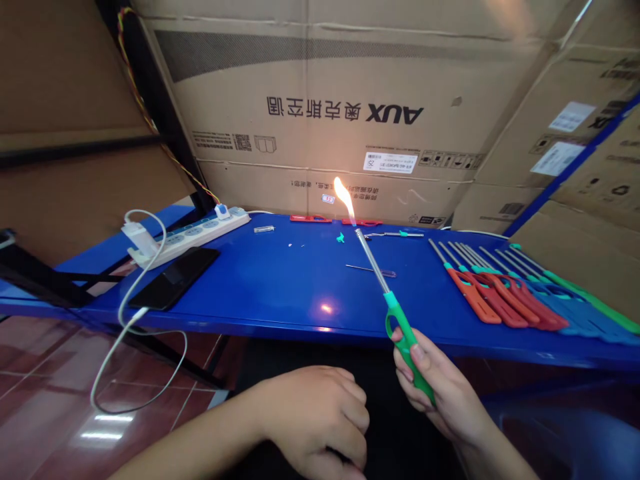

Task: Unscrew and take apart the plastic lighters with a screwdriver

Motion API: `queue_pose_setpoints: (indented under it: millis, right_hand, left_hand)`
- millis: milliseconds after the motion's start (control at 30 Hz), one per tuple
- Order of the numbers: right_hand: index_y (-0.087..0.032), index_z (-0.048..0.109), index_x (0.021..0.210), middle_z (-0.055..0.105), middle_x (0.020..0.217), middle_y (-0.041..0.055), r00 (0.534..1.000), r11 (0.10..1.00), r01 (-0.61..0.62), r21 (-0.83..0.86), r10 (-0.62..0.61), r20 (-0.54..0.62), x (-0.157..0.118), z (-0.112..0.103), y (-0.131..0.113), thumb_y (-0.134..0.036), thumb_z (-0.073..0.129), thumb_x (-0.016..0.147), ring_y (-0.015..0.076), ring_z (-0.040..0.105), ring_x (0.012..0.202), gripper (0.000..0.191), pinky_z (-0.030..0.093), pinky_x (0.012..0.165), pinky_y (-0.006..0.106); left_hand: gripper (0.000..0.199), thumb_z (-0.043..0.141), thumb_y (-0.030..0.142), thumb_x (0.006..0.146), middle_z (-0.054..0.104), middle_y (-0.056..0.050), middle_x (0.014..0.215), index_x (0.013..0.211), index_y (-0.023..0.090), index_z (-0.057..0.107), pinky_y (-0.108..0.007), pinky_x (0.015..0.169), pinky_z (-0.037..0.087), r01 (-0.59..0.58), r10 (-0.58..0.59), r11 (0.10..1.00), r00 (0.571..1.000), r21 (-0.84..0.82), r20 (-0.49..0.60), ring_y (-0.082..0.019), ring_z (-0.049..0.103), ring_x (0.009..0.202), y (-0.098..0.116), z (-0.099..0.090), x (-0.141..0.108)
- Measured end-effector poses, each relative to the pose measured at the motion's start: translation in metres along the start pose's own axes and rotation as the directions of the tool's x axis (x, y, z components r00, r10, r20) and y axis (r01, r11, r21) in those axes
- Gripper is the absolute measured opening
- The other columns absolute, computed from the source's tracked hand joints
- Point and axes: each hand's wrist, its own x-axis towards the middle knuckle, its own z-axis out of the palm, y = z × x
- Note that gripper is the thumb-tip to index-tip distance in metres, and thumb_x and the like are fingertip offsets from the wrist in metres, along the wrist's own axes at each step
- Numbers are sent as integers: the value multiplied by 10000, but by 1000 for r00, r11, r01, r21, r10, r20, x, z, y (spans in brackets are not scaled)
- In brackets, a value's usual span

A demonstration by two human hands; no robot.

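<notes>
A green long-necked gas lighter is gripped in my right hand, its metal tube slanting up and to the left over the table's front edge. At the tube's tip burns a tall orange flame. The thumb lies along the lighter's body and a finger is at the trigger loop. My left hand is curled into a loose fist below the table edge, back of the hand upward; its palm is hidden and nothing sticks out of it. Beyond the lighter, a thin screwdriver with a clear handle lies on the blue table.
Several red, blue and green lighters lie in a row at the right. Red lighter parts and a green piece lie at the back. On the left are a phone, a power strip and a looping white cable. Cardboard stands behind.
</notes>
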Motion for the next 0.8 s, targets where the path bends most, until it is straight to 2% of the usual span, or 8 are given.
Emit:
queue_pose_setpoints:
  millis: [200, 433, 533, 600, 667, 700, 733, 800]
  right_hand:
    - [-266, 557, 1238, 438, 707, -53, 1000, 1000, -1, -11, 1, -2, -1, -1, -1, -590, 602, 905, 24, 261, 433, 467, 142, 417, 191]
    - [-290, 500, 1372, 453, 735, -40, 1000, 1000, 9, -18, -8, 19, -1, 1, 5, -581, 570, 926, 33, 261, 444, 537, 159, 422, 216]
    - [-341, 493, 1342, 525, 780, -14, 991, 990, 110, -82, -116, -71, -5, -3, -6, -555, 613, 904, 60, 335, 467, 502, 214, 444, 229]
    - [-415, 463, 1342, 582, 831, 9, 933, 948, 260, -184, -296, -205, -6, -16, -27, -550, 617, 892, 103, 405, 495, 494, 278, 466, 259]
    - [-502, 406, 1367, 582, 829, 14, 815, 850, 387, -358, -496, -298, -7, -39, -57, -628, 485, 908, 139, 385, 464, 482, 325, 462, 315]
    - [-526, 396, 1383, 585, 838, 28, 740, 780, 332, -530, -564, -366, -7, -53, -74, -644, 392, 924, 166, 392, 467, 474, 350, 476, 357]
    - [-535, 431, 1368, 598, 840, 44, 658, 690, 167, -704, -610, -441, -7, -68, -90, -636, 403, 911, 206, 452, 501, 468, 378, 505, 396]
    - [-469, 576, 1292, 623, 918, 123, 580, 627, -19, -779, -628, -520, -7, -97, -115, -596, 606, 826, 344, 596, 728, 483, 403, 594, 478]
  left_hand:
    - [264, 715, 446, 874, 606, 26, 617, 747, 225, 646, -346, 589, 387, 18, -18, 1000, 999, 4, 29, -136, 537, 630, -1, 0, 0]
    - [181, 685, 337, 887, 592, 28, 619, 763, 210, 651, -344, 582, 375, -10, 9, 999, 998, -33, -57, -141, 521, 633, -1, 0, -1]
    - [189, 668, 339, 894, 583, 30, 609, 759, 207, 654, -344, 572, 366, -6, 4, 999, 997, -32, -74, -139, 501, 619, -2, 0, -1]
    - [215, 649, 356, 907, 573, 30, 600, 753, 206, 654, -342, 565, 360, 4, -7, 999, 996, -33, -86, -137, 491, 609, -2, 0, -1]
    - [247, 630, 377, 921, 565, 30, 592, 747, 203, 654, -339, 560, 352, 7, -11, 999, 995, -39, -96, -135, 485, 603, -1, 0, -1]
    - [261, 621, 384, 928, 562, 30, 590, 743, 202, 654, -338, 558, 348, 6, -10, 999, 995, -44, -100, -134, 483, 600, -1, 0, -1]
    - [273, 611, 388, 934, 561, 29, 588, 740, 201, 652, -337, 557, 345, 3, -8, 999, 994, -49, -106, -133, 482, 598, 0, -1, -1]
    - [284, 589, 391, 948, 567, 28, 589, 745, 202, 652, -335, 560, 341, 5, -10, 999, 993, -48, -114, -133, 485, 596, 0, -3, 0]
